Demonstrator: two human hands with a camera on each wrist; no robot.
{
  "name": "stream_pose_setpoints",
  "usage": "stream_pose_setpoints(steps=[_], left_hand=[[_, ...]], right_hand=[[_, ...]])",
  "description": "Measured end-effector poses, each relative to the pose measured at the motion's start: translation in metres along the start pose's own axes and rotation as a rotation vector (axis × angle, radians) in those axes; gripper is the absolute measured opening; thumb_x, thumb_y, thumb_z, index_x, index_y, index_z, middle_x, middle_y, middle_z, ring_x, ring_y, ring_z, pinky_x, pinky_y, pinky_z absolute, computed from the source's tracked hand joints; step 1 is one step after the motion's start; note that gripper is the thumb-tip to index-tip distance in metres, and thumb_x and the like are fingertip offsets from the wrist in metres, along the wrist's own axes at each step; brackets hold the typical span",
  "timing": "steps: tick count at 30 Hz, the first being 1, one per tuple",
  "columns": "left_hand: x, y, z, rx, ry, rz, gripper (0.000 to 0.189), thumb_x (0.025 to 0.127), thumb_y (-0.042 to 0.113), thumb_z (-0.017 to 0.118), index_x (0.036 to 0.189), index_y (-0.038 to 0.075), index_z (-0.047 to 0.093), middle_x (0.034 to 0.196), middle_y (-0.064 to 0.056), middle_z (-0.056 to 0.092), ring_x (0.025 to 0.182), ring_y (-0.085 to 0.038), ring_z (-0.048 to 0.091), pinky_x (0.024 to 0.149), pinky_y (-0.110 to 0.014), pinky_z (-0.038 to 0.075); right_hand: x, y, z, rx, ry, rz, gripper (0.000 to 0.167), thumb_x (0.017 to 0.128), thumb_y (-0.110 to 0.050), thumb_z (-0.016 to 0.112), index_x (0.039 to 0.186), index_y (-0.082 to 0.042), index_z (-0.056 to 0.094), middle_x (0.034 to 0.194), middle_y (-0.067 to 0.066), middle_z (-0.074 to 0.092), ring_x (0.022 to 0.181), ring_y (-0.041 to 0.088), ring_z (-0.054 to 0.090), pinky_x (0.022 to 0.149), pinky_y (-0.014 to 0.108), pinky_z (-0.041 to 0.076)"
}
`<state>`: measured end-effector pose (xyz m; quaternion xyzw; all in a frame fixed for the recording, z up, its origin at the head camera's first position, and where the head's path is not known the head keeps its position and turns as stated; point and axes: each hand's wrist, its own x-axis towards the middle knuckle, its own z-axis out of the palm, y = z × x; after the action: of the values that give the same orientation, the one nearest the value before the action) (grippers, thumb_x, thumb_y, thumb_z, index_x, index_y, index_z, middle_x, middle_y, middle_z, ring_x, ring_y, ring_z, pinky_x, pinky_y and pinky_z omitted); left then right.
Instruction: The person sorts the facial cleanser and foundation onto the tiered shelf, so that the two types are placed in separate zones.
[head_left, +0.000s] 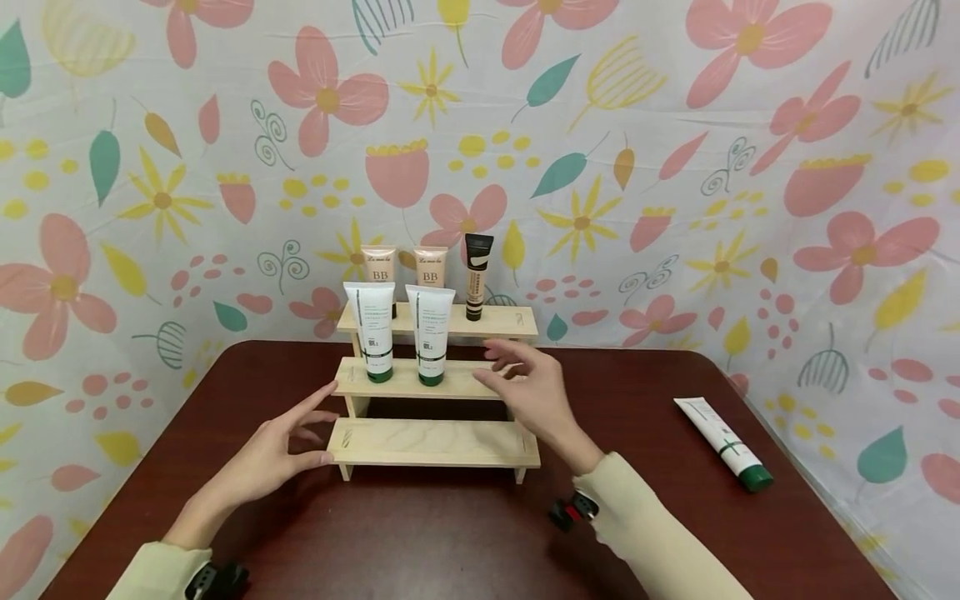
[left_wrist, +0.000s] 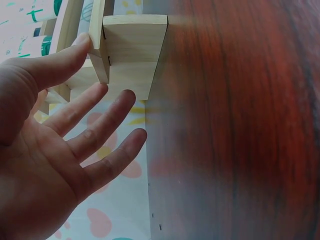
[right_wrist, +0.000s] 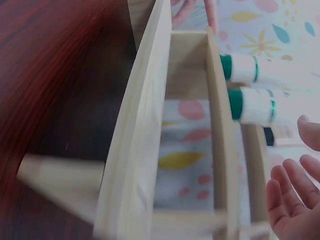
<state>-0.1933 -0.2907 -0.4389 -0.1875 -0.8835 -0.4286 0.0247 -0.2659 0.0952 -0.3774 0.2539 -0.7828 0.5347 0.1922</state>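
A three-step light wooden rack (head_left: 435,442) stands on the table. My left hand (head_left: 266,458) is at its left end, fingers spread; in the left wrist view, the thumb (left_wrist: 70,57) touches a shelf end. Over the right end of the middle step is my right hand (head_left: 532,392), fingers loosely bent and holding nothing. Two white tubes with green caps, one left (head_left: 373,329) and one right (head_left: 430,333), stand cap-down on that step. Behind them on the top step are two beige BB tubes (head_left: 380,265) (head_left: 431,263), partly hidden, and a black-ended tube (head_left: 476,279).
Another white tube (head_left: 720,437) with a green cap lies on its side at the table's right. The dark red-brown table (head_left: 390,542) backs onto a flower-patterned cloth (head_left: 510,125). The rack's bottom step holds nothing.
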Motion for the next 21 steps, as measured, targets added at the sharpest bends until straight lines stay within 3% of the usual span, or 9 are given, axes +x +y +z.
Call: stream_pose_setpoints(steps=[5, 14, 17, 21], left_hand=[[0.0, 0.0, 0.001, 0.001, 0.012, 0.013, 0.102, 0.087, 0.002, 0.086, 0.168, 0.03, 0.03, 0.136, -0.017, 0.066, 0.101, -0.027, 0.072, 0.085, -0.043, 0.059], [-0.001, 0.001, 0.002, -0.002, 0.0, 0.017, 0.102, 0.088, 0.003, 0.085, 0.169, 0.029, 0.03, 0.136, -0.018, 0.066, 0.1, -0.027, 0.072, 0.082, -0.037, 0.059], [-0.001, 0.002, 0.001, 0.001, 0.0, 0.022, 0.102, 0.088, 0.002, 0.086, 0.169, 0.028, 0.029, 0.136, -0.018, 0.066, 0.1, -0.029, 0.073, 0.082, -0.037, 0.059], [-0.001, 0.002, 0.001, 0.004, 0.0, 0.025, 0.102, 0.088, 0.002, 0.085, 0.169, 0.028, 0.029, 0.136, -0.019, 0.066, 0.1, -0.029, 0.073, 0.082, -0.038, 0.059]], right_hand=[[-0.021, 0.008, -0.044, -0.06, 0.079, -0.029, 0.034, 0.085, -0.008, 0.09, 0.117, -0.01, 0.08, 0.101, 0.006, 0.076, 0.082, 0.021, 0.068, 0.069, 0.026, 0.054], [-0.066, 0.048, -0.148, -0.374, 0.183, 0.049, 0.026, 0.088, -0.014, 0.089, 0.113, -0.016, 0.081, 0.096, 0.002, 0.075, 0.083, 0.008, 0.064, 0.07, 0.017, 0.048], [-0.077, 0.06, -0.181, -0.473, 0.176, 0.092, 0.027, 0.089, -0.018, 0.089, 0.114, -0.016, 0.08, 0.099, 0.004, 0.076, 0.082, 0.009, 0.064, 0.07, 0.014, 0.047], [-0.088, 0.077, -0.223, -0.604, 0.095, 0.139, 0.03, 0.091, -0.024, 0.086, 0.118, -0.012, 0.079, 0.103, 0.01, 0.075, 0.083, 0.019, 0.066, 0.066, 0.017, 0.047]])
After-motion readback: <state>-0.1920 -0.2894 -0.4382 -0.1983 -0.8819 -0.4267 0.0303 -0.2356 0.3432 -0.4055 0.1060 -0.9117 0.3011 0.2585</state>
